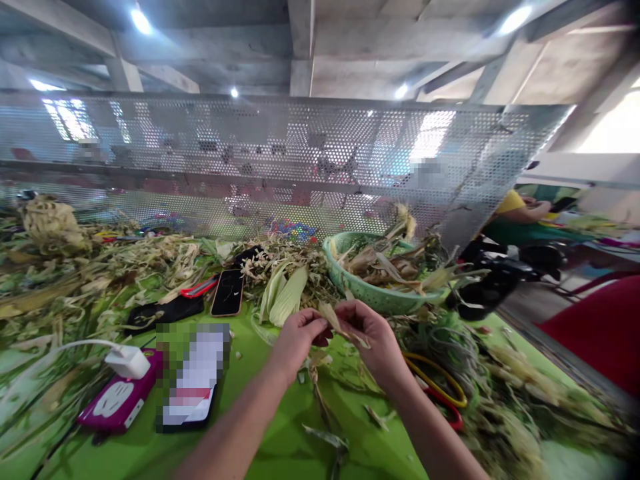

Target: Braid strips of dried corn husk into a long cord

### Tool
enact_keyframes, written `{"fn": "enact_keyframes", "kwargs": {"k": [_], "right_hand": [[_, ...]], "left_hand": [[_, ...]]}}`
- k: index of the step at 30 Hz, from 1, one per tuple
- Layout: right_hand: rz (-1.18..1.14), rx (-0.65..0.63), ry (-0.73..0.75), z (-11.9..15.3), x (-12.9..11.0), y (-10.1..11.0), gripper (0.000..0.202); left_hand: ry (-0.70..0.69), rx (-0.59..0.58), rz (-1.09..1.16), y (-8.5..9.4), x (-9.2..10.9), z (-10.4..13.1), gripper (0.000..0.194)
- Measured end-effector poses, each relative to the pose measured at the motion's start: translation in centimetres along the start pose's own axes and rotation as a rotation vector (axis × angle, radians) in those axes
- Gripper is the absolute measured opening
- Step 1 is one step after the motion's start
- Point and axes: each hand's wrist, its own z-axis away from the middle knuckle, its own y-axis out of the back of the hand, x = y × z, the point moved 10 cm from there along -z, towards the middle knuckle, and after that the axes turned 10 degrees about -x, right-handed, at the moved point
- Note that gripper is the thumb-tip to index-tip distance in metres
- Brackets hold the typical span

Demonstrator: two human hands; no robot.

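Observation:
Both of my hands are close together over the green table (270,427). Between them is a strip of dried corn husk (334,319). My right hand (367,333) pinches this strip, its lower end sticking out past the fingers. My left hand (303,333) has its thumb and fingers pressed together at the strip's left edge. Just beyond my left hand lie broad pale green corn husks (289,297). A green plastic basket (345,277) filled with dry husks stands behind my right hand. Below the hands, small husk scraps (327,437) are scattered on the table.
At left are a purple power strip (113,403) with a white charger, a lit phone (197,380), a dark phone (228,292) and a red cutter (200,288). Yellow-handled scissors (445,380) lie right. A perforated metal panel (280,153) stands behind; another person (525,210) sits far right.

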Motion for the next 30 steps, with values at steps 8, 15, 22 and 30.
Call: {"fn": "enact_keyframes", "kwargs": {"k": [8,15,22,30], "right_hand": [[0.193,-0.027,0.036,-0.1,-0.9,-0.1,0.016],[0.279,-0.023,0.046,0.0,-0.9,-0.1,0.009],[0.098,0.018,-0.025,0.3,-0.1,0.0,0.015],[-0.053,0.036,-0.056,0.3,0.2,0.2,0.022]], "left_hand": [[0.044,0.026,0.133,0.7,-0.9,-0.2,0.011],[0.038,0.047,0.113,0.8,-1.1,-0.1,0.013],[-0.042,-0.010,-0.058,-0.3,1.0,0.3,0.018],[-0.060,-0.052,-0.215,-1.1,1.9,0.7,0.022]]}}
